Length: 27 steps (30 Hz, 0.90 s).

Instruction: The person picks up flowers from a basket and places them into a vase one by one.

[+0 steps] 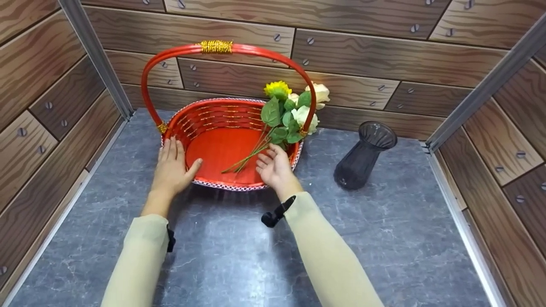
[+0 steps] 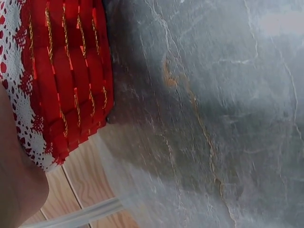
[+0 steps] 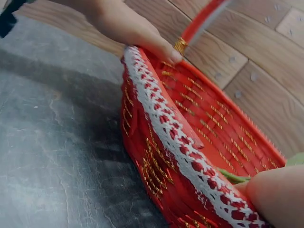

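A red woven basket [image 1: 213, 149] with a tall arched handle and white lace trim sits on the grey surface. My left hand [image 1: 170, 166] rests on its left rim, fingers straight and thumb spread over the inside. Artificial flowers [image 1: 294, 113], one yellow and several cream-white with green leaves, lean on the right rim, their thin stems [image 1: 245, 162] reaching down into the basket. Close beside these stems, my right hand [image 1: 275, 166] has loosely bent fingers at the right front rim. In the right wrist view, its thumb [image 3: 280, 192] partly hides a green stem [image 3: 232, 176].
A dark translucent vase [image 1: 360, 155] with a flared mouth stands to the right of the basket. Wood-patterned panels [image 1: 405, 55] enclose the back and both sides, with metal strips along the corners. Grey marbled surface [image 1: 226, 256] lies in front of the basket.
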Motion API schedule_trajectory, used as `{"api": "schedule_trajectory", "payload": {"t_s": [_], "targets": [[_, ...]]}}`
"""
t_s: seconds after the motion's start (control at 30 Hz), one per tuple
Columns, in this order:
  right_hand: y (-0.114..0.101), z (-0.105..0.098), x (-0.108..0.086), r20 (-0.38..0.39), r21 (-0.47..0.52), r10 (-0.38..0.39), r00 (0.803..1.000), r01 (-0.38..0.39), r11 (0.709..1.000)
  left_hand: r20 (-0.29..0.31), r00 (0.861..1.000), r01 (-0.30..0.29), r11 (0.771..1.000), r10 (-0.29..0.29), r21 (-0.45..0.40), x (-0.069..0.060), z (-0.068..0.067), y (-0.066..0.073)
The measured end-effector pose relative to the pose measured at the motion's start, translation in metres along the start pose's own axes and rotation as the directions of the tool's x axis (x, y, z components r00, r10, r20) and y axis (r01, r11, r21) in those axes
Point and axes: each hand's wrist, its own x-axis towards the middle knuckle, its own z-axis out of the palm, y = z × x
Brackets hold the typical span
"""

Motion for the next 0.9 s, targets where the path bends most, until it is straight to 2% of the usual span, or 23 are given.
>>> {"api": "schedule_trajectory", "payload": {"t_s": [0.17,0.3,0.5,0.73,0.9], "targets": [[-0.004,-0.002,0.007,-0.021,0.031,0.012,1.000,-0.011,0.999,0.014,1.000,0.003,1.000,-0.003,-0.002,0.003,0.004,0.004],[-0.004,-0.001,0.011,-0.005,0.061,0.017,1.000,-0.017,0.998,0.032,1.000,0.002,1.000,-0.002,0.006,0.004,0.001,0.003],[-0.002,0.010,0.013,0.035,0.061,0.014,0.999,-0.016,0.998,0.006,1.000,0.010,1.000,-0.010,0.017,0.004,-0.011,-0.002],[-0.002,0.013,0.014,0.049,0.054,-0.011,0.999,0.008,0.998,-0.008,1.000,0.004,1.000,-0.004,0.023,0.006,-0.012,-0.002],[0.000,0.004,0.012,0.022,0.043,0.004,1.000,-0.005,0.999,0.061,0.998,0.021,1.000,-0.021,0.013,0.003,-0.005,0.000]]}}
